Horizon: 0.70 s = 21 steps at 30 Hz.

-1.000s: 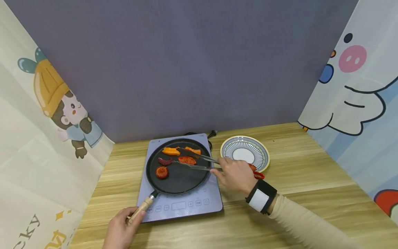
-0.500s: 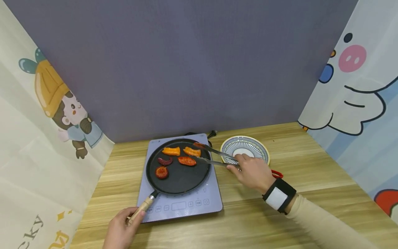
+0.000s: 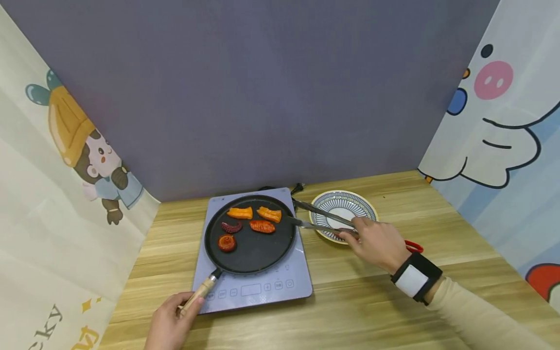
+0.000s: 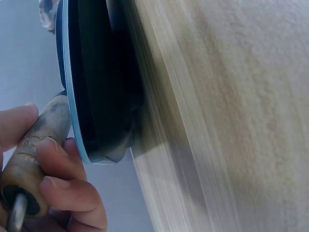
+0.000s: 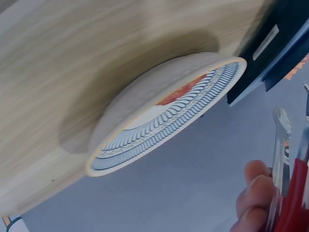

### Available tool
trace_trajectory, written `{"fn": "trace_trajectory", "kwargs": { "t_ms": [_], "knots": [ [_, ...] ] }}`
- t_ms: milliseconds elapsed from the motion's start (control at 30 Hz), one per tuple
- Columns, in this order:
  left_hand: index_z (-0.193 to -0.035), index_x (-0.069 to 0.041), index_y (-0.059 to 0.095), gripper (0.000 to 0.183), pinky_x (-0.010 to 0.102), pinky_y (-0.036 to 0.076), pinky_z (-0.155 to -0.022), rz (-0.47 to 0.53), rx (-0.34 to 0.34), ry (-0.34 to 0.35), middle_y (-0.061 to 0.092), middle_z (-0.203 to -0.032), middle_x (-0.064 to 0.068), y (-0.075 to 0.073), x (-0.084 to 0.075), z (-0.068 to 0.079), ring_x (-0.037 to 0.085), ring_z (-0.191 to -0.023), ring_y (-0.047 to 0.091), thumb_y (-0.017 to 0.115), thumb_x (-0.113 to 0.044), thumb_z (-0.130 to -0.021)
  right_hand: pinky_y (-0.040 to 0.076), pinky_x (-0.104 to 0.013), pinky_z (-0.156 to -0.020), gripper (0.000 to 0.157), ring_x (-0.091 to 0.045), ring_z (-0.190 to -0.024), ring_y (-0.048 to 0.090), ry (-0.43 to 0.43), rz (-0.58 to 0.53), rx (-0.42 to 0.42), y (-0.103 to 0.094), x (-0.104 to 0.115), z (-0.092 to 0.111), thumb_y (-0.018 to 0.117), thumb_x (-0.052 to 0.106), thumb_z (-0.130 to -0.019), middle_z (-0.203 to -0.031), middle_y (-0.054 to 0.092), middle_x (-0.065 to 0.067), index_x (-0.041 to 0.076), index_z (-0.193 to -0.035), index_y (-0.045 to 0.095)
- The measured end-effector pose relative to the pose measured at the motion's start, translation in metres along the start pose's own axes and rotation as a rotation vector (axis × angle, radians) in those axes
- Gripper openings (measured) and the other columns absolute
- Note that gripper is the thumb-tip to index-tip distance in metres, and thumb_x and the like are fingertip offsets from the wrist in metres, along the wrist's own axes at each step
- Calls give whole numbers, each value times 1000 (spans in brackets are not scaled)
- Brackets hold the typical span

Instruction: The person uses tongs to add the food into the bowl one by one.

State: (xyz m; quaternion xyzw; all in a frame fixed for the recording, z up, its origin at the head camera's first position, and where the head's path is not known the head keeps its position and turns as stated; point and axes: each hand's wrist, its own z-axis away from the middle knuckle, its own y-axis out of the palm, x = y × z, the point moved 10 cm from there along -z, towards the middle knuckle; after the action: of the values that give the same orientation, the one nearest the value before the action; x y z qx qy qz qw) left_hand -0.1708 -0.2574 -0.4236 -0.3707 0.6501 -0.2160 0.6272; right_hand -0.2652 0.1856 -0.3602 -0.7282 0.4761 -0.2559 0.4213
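Observation:
My left hand [image 3: 171, 318] grips the wooden handle [image 3: 197, 297] of a round black frying pan [image 3: 258, 255], fingers curled round it in the left wrist view. The pan sits on an induction cooker [image 3: 280, 287]. In it lie two orange pieces [image 3: 239, 213], a red scored piece [image 3: 262, 226], a purple curled tentacle [image 3: 231, 227] and a round reddish-brown piece [image 3: 227, 242]. My right hand [image 3: 380, 243] holds metal tongs [image 3: 321, 227] with red handles [image 5: 293, 198]. Their arms are spread, with nothing between the tips, over the pan's right edge and the plate.
Right of the cooker stands a patterned plate [image 3: 343, 198]; a red piece [image 5: 182, 92] lies in it, mostly hidden by tongs and hand in the head view. A black cord and plug [image 3: 299, 187] lie behind the cooker. A grey partition [image 3: 280, 97] rises at the back.
My right hand has drawn the tongs rightward from over the food to the pan's edge and the plate. The food in the pan looks unmoved. My left hand stays on the handle.

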Motion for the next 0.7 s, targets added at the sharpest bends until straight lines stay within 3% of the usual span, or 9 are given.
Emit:
{"fn": "trace_trajectory", "kwargs": {
  "t_ms": [333,700],
  "knots": [
    [-94,-10,65,33,28,40,-50,-3,-4,1,61,-82,5,-1,-1,0,13,-60,45,65,-40,-80,36,-37,-33,42,-15,-44,46,-6,30,1,-6,-17,12,54,51,-81,-61,50,-1,9,-79,52],
    [-93,-10,65,30,28,40,-50,-10,-17,25,60,-80,4,-3,-3,0,13,-59,44,66,-37,-80,37,-37,-34,43,-15,-47,48,36,54,98,0,-40,29,55,51,-82,-66,56,-3,8,-86,57]
  ]
}}
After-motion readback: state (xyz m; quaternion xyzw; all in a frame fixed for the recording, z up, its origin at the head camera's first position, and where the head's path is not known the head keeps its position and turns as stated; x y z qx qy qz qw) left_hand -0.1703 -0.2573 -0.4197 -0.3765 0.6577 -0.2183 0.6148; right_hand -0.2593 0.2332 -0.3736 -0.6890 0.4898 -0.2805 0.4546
